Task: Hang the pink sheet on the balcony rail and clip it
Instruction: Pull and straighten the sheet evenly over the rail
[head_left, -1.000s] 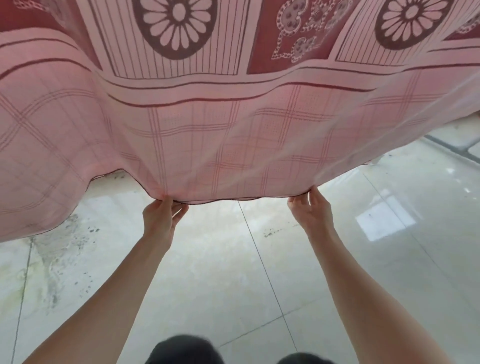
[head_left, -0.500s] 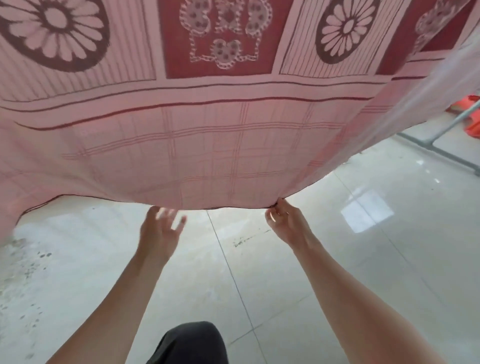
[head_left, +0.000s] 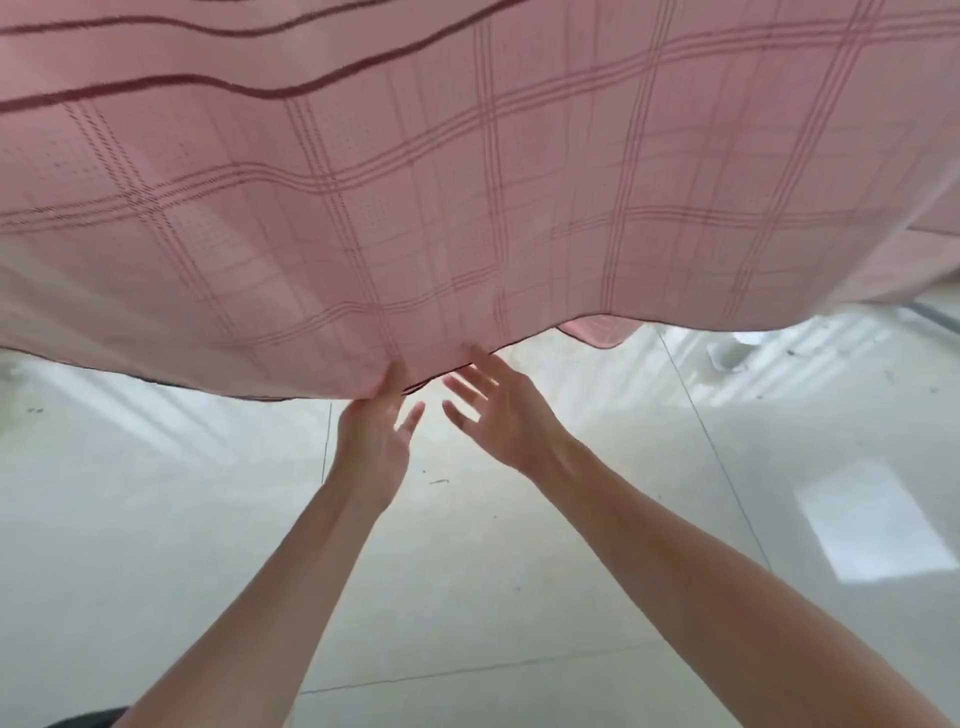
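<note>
Pink sheet (head_left: 467, 197) fills the whole upper part of the head view, from 9 o'clock across 12 to 3 o'clock. It's a pale pink fabric w/ a darker plaid grid and two dark red wavy stripes near the top. Its dark-trimmed lower hem sags in a curve across mid-frame, lowest just left of centre. A small fold of the same fabric peeks under the hem at approx 2 o'clock of centre.

Left hand (head_left: 371, 441) reaches up just left of centre, back toward the camera. Its thumb and upper fingers go up to the hem; fabric bunches slightly over the fingertips, so it looks to be pinching the hem edge, though the contact itself is partly hidden by cloth. One finger sticks out free toward 3 o'clock.

Right hand (head_left: 501, 415) sits just beside it, at 3 o'clock of the left hand, the two apart by a small gap. Fingers spread and straight, holding nothing; topmost fingertip touches or nearly touches the hem, can't tell which.

Both bare forearms run in from 6 o'clock, left from lower left, right from lower right.

Below the sheet: glossy pale tiled floor (head_left: 208, 519) w/ thin grout lines, a bright window reflection at approx 4 o'clock, some dark specks. Small white object (head_left: 730, 356) on the floor at 3 o'clock, too blurred to identify.
</note>
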